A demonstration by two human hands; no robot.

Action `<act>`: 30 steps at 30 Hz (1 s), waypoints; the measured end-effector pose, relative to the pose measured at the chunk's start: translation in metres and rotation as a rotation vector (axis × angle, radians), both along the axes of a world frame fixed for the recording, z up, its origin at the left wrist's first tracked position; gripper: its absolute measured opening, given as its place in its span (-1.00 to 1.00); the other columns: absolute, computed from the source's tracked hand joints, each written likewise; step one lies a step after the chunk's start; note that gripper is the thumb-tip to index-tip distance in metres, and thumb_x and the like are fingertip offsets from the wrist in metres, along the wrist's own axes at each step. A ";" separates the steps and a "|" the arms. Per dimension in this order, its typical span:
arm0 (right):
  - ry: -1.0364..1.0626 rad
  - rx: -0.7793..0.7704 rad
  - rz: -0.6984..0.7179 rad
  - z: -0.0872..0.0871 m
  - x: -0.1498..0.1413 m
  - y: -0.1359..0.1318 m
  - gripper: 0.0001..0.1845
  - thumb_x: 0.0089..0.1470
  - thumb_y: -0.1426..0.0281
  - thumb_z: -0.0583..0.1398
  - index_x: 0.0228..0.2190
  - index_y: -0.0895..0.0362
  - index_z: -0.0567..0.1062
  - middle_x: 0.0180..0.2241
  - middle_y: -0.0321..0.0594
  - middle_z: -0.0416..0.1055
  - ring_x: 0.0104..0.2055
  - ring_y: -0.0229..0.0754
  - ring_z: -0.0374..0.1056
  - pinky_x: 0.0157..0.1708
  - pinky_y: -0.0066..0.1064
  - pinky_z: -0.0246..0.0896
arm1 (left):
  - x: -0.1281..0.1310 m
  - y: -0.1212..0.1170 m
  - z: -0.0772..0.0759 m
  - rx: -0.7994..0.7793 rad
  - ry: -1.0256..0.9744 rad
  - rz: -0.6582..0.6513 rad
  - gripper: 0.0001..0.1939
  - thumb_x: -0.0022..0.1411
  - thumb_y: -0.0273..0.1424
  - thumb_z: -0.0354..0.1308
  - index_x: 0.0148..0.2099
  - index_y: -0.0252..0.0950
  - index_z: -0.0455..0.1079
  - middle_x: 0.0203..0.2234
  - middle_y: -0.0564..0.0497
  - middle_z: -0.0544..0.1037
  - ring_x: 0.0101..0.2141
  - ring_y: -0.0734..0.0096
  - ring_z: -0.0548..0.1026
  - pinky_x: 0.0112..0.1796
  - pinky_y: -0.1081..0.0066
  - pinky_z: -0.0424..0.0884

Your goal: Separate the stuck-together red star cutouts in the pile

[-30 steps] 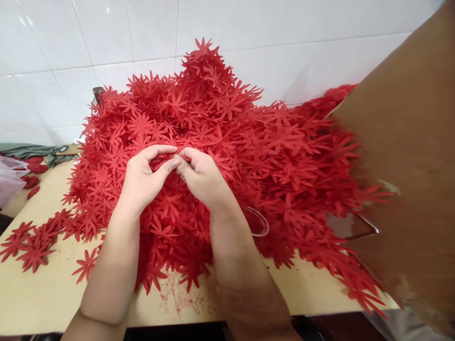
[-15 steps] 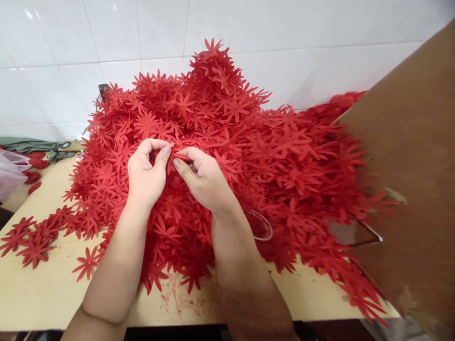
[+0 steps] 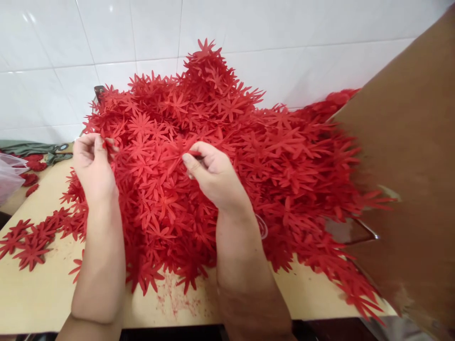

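Observation:
A big heap of red flower-shaped cutouts with narrow, pointed petals fills the middle of the table. Over its centre, my right hand pinches a red petal cutout between thumb and forefinger; its petals blend into the heap behind. My left hand is at the heap's left edge, with thumb and fingertips closed together. A speck of red shows at those fingertips, too small to name.
A large brown cardboard panel leans at the right. On the left lie a white translucent bag, dark red pieces and green cloth. White tiled wall stands behind. A clear ring pokes out beside my right forearm.
My hands were together at the heap's centre. The left has moved away to the left edge; the right has shifted slightly right, still pinching a red cutout.

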State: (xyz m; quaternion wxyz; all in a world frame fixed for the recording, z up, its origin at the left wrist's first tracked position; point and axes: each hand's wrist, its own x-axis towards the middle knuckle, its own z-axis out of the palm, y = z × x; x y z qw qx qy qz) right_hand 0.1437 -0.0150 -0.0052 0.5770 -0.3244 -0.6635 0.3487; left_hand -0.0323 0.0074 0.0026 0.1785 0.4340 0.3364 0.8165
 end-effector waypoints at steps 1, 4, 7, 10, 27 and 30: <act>0.048 -0.023 -0.014 -0.001 0.002 0.002 -0.86 0.02 0.44 0.11 -0.53 0.13 0.24 -0.62 -0.42 0.12 -0.59 -0.44 0.06 -0.57 -0.53 0.01 | -0.005 0.001 0.000 0.009 0.017 0.027 -0.87 0.05 -0.42 0.19 -0.37 -0.23 0.27 -0.52 0.12 0.41 -0.52 0.58 0.38 -0.40 0.45 0.35; 0.191 -0.101 -0.060 -0.004 0.002 0.008 -0.91 -0.04 0.48 0.14 -0.45 0.13 0.27 -0.61 -0.43 0.20 -0.61 -0.44 0.12 -0.61 -0.54 0.03 | -0.004 0.002 -0.003 0.002 0.232 0.051 -0.75 -0.04 -0.44 0.26 -0.26 -0.25 0.33 -0.32 0.05 0.48 -0.25 0.50 0.44 -0.11 0.40 0.37; 0.263 -0.120 -0.089 -0.007 -0.003 0.010 -0.92 -0.05 0.49 0.14 -0.45 0.14 0.29 -0.63 -0.46 0.16 -0.66 -0.47 0.03 -0.64 -0.54 -0.04 | 0.011 -0.006 -0.005 -0.010 0.445 0.080 -0.78 0.05 -0.42 0.20 -0.18 -0.25 0.37 -0.18 0.01 0.48 -0.08 0.42 0.41 0.02 0.38 0.31; 0.226 -0.124 -0.089 -0.007 -0.009 0.008 -0.93 -0.01 0.44 0.14 -0.48 0.14 0.31 -0.65 -0.45 0.10 -0.65 -0.46 -0.02 -0.64 -0.53 -0.08 | 0.029 -0.019 -0.002 0.024 0.596 0.076 -0.87 0.13 -0.43 0.12 -0.23 -0.26 0.43 -0.22 -0.01 0.50 -0.12 0.42 0.43 0.00 0.38 0.32; -0.016 0.000 -0.197 -0.002 -0.005 0.002 -0.65 0.07 0.28 0.12 -0.65 0.14 0.18 -0.66 -0.42 0.00 -0.60 -0.43 -0.10 -0.58 -0.47 -0.14 | 0.052 -0.027 -0.005 0.110 0.785 0.160 -0.71 0.06 -0.45 0.19 -0.11 -0.23 0.45 -0.18 -0.03 0.43 -0.11 0.39 0.39 -0.04 0.37 0.34; 0.004 0.004 -0.189 -0.003 -0.005 0.003 -0.59 0.04 0.19 0.14 -0.65 0.13 0.13 -0.67 -0.43 -0.03 -0.60 -0.44 -0.13 -0.60 -0.47 -0.19 | 0.050 -0.024 -0.006 0.042 0.798 -0.031 -0.80 0.10 -0.38 0.18 -0.18 -0.25 0.48 -0.28 0.00 0.51 -0.22 0.46 0.45 -0.11 0.42 0.37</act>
